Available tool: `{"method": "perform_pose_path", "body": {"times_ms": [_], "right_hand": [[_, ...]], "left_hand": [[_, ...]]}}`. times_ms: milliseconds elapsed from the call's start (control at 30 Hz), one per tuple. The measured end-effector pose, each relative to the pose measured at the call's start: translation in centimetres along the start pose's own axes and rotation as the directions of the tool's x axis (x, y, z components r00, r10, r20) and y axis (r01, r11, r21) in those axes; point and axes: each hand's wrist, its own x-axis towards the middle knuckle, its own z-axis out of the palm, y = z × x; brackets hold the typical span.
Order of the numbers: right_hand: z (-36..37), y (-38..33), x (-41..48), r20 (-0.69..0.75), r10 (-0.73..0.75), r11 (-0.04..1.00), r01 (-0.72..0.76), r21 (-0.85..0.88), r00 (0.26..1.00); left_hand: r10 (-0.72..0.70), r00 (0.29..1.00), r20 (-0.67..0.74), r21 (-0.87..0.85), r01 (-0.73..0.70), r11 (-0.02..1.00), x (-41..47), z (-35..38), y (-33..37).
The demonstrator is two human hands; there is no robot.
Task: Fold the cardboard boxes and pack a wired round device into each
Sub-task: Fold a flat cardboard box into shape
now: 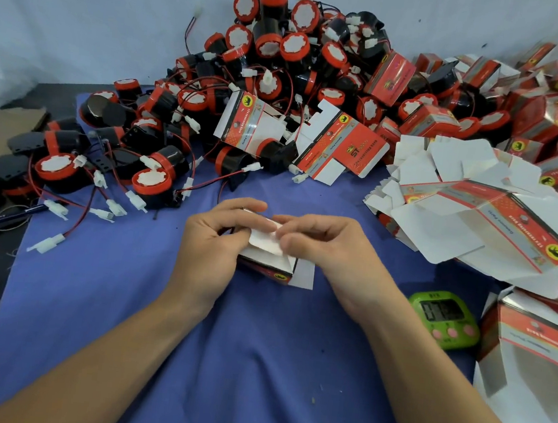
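Both hands meet over a small red cardboard box [266,269] at the middle of the blue-clothed worktop [220,360] — my left hand [212,239] has its fingers curled round the box's left side, my right hand [323,247] pinches the white top flap [265,242]. Behind, a heap of wired round devices [269,58]; flat boxes [460,213] lie right, near a green timer [444,316].

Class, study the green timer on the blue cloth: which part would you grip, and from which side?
Take the green timer by its rounded near and far edges, probably pinching from above. It lies face up on the cloth, so its underside is out of reach, and boxes crowd its right side.
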Motion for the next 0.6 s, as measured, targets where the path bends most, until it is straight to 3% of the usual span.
{"method": "perform_pose_path", "body": {"times_ms": [100,233,333,500,600], "right_hand": [[0.6,0.4,-0.2,-0.154,-0.055,0.996,0.044,-0.074,0.986],[1.2,0.0,-0.4,-0.252,-0.088,0.967,0.023,-0.253,0.964],[1.7,-0.2,-0.5,-0.243,-0.122,0.939,0.032,-0.344,0.962],[1.0,-0.6,-0.2,-0.262,-0.009,0.994,-0.019,-0.105,0.965],[1.0,-0.5,-0.3,-0.166,0.066,0.962,-0.107,-0.251,0.984]], "left_hand": [[0.014,0.993,0.120,0.009,-0.016,1.000,-0.1,-0.1,0.4],[0.111,0.988,0.108,0.192,-0.130,0.973,-0.4,0.1,0.5],[0.127,0.991,0.032,0.256,-0.131,0.958,-0.8,0.4,0.1],[0.106,0.994,-0.018,0.282,-0.097,0.954,-0.9,0.5,0.5],[0.065,0.998,0.011,0.140,-0.066,0.988,-1.1,0.5,0.7]]}}
